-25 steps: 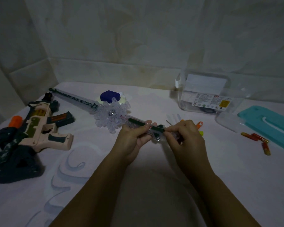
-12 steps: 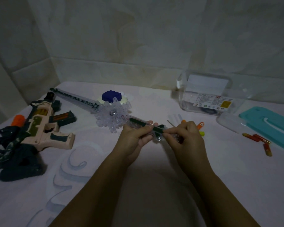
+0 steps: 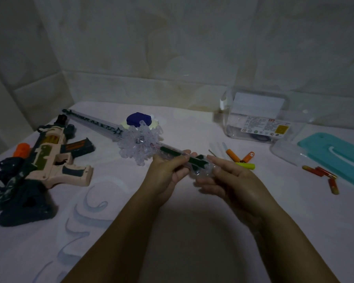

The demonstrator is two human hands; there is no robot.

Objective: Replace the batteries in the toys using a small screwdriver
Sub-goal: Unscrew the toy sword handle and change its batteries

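watching the head feed, i see the left hand gripping the handle of the toy sword, with its fingers curled under the handle and its thumb laid on top beside a dark green strip. the right hand sits at 3 o'clock of the left. its fingers are mostly straight, thumb above and fingers below the clear end of the handle, so it cups more than it grips, and i cannot tell whether the fingers press on it. the sword lies across the middle of the white cloth, its blade running out toward 10 o'clock past a clear snowflake guard. a blue round piece shows just behind the guard at 12 o'clock. what looks like the small screwdriver, a thin shaft with a pale handle, lies just beyond the right hand at 1 o'clock. two orange batteries and a yellow-green stick lie beside it. the toy gun rests well apart at 9 o'clock, partly over a dark toy. at 2 o'clock stands a clear plastic box, and at 3 o'clock a teal lid with small red pieces near its edge.
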